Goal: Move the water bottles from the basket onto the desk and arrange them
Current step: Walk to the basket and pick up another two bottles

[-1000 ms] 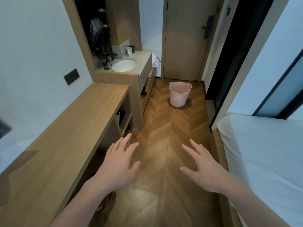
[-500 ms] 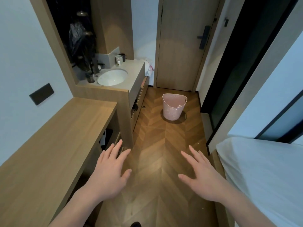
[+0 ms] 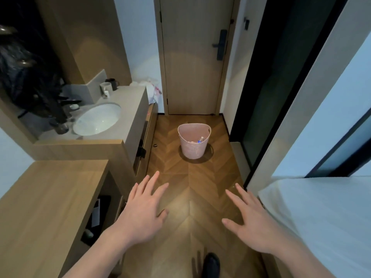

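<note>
Standing far down the wooden floor (image 3: 192, 183) near the closed door (image 3: 190, 57) was the pink basket (image 3: 193, 146), bottles (image 3: 200, 139) barely visible inside. Left hand (image 3: 143, 209) and right hand (image 3: 252, 219) both hovered palm-down, fingers spread, holding nothing. Desk (image 3: 50, 197) sat near left, sink counter (image 3: 124, 109) beyond it, bed (image 3: 321, 217) near right. A dark shoe (image 3: 210, 264) showed at the near edge, open floor between hands and basket

The floor (image 3: 192, 189) is brown wood laid in a zigzag pattern. A closed wooden door (image 3: 192, 57) stands at the far end. On the left is a white sink (image 3: 96, 119) in a grey counter (image 3: 128, 109) — on the right, a white bed (image 3: 321, 217). The walls are pale.
</note>
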Available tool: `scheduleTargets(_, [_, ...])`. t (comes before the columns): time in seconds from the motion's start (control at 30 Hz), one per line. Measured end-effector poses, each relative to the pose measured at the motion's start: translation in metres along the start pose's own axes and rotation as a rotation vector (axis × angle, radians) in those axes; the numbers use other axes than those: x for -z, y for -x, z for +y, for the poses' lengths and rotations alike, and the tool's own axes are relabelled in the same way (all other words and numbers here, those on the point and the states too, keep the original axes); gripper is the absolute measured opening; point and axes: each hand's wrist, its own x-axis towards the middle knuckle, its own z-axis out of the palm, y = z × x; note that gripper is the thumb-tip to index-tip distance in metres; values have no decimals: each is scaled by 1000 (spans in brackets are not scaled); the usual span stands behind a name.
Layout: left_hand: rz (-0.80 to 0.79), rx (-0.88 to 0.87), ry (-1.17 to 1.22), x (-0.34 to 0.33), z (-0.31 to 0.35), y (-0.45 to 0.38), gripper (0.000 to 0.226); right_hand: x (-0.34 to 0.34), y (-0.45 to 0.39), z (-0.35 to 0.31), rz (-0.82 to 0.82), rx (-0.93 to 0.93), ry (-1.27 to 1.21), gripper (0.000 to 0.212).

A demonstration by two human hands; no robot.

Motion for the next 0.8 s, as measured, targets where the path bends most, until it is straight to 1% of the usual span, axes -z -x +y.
scheduleTargets(0.23, [-25, 69, -27, 8, 6, -131, 75, 57, -138, 43, -42, 17, 2, 87])
scheduleTargets(0.37, [-8, 131, -17, 18, 11, -193, 77, 103, -208, 50, -74, 83, 34, 86])
scheduleTargets(0.6, [-24, 185, -12, 34, -6, -290, 79, 159, -317, 36, -125, 138, 78, 83])
scheduleTargets(0.7, [-32, 169, -2, 39, -20, -344, 81, 170, -370, 33, -142, 109, 83, 83])
scheduleTargets(0.8, [-30, 138, 3, 45, -38, -404, 80, 179, -425, 30, -121, 57, 131, 82])
